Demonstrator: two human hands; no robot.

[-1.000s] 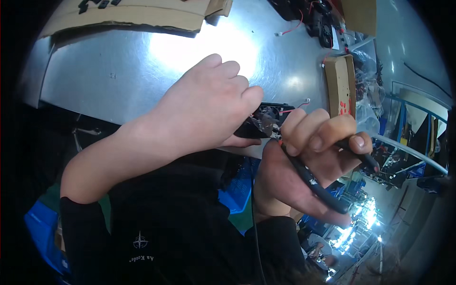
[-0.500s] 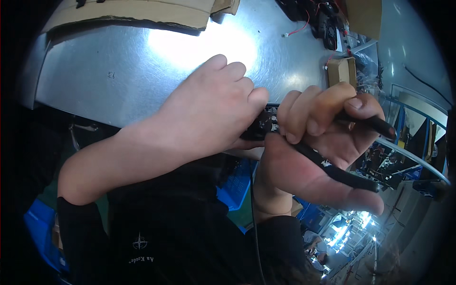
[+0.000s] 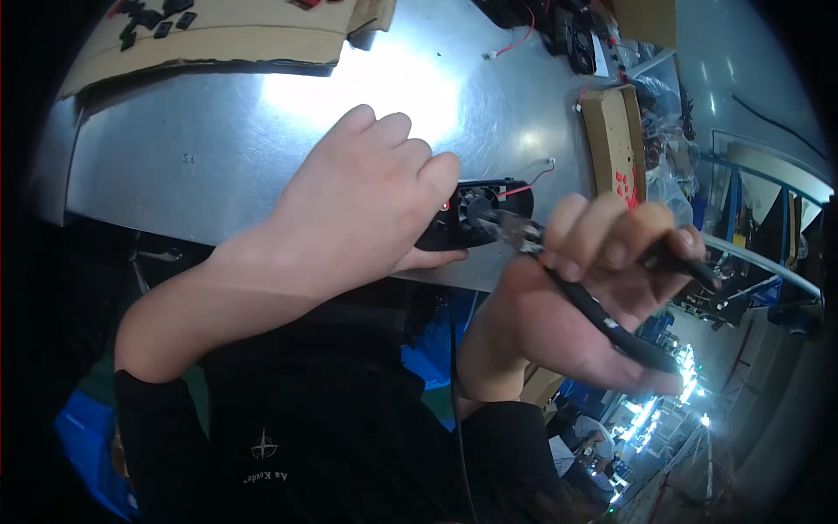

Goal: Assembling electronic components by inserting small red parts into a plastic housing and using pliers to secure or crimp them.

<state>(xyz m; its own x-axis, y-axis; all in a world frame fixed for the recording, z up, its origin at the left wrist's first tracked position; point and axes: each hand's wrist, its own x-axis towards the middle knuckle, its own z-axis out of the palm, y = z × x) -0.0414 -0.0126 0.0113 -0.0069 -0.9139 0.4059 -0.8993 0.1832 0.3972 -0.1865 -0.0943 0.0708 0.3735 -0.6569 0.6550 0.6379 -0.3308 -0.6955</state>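
A black fan housing (image 3: 520, 199) with a small round fan in it lies near the front edge of the metal table. From it a red wire with a white connector runs off to the right. My left hand (image 3: 371, 188) is closed on the housing's left part, fingers curled above and thumb at the near edge. My right hand (image 3: 567, 306) grips dark-handled pliers (image 3: 518, 232), the handles spread apart in the palm. The pliers' metal jaws point left and overlap the fan area; whether they touch it I cannot tell.
Small black parts lie on a cardboard piece (image 3: 236, 37) at the far left. A cardboard tray (image 3: 602, 140) with red bits stands at the right, beside clear plastic bags (image 3: 668, 162). Black fans (image 3: 576, 44) with wires lie at the back right. A blue crate (image 3: 428, 349) is below the table edge.
My right hand has drawn back from my left, so the pliers' jaws and the fan housing now show between them. The whole view has shifted slightly, revealing more of the cardboard tray.
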